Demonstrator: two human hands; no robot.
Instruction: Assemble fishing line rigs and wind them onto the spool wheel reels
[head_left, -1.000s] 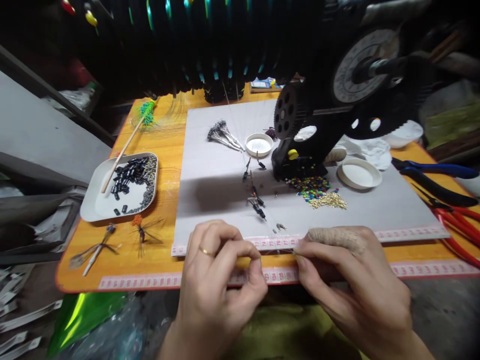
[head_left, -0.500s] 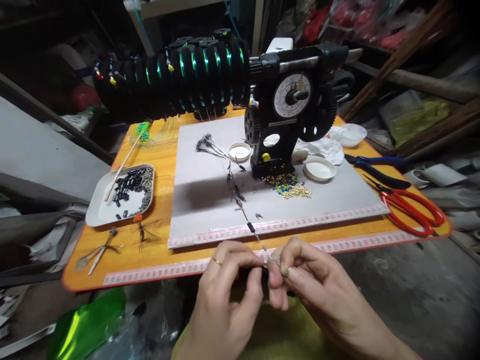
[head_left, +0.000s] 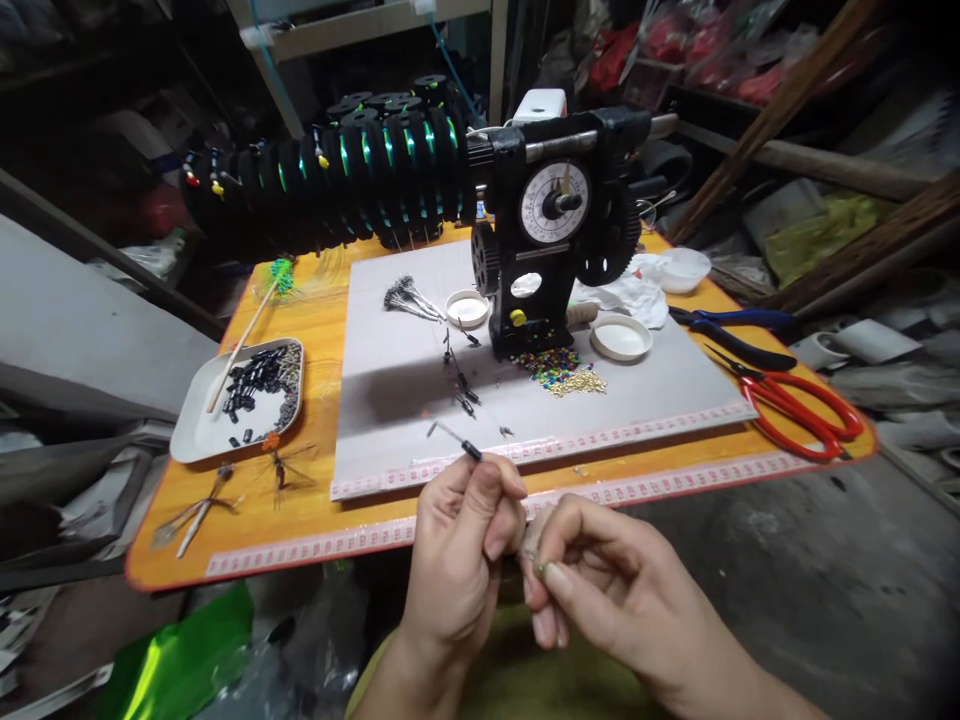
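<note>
Where the left hand point(head_left: 459, 535) pinches, a thin-stemmed black cylinder point(head_left: 471, 450) protrudes.

The wood-grained counter point(head_left: 321, 400) is glowing yellow-orange within a red edge; the board point(head_left: 390, 445) is showing pale grey. The measuring tape point(head_left: 375, 536) is displaying red numerals on pink and white. The thin piece point(head_left: 471, 449) in the left hand point(head_left: 459, 560) is showing black and grey. Beads point(head_left: 555, 365) are mixing blue, green, red and yellow. Scissors point(head_left: 759, 387) are wearing red handles; spools point(head_left: 322, 190) are gleaming green and turquoise against black.
</note>
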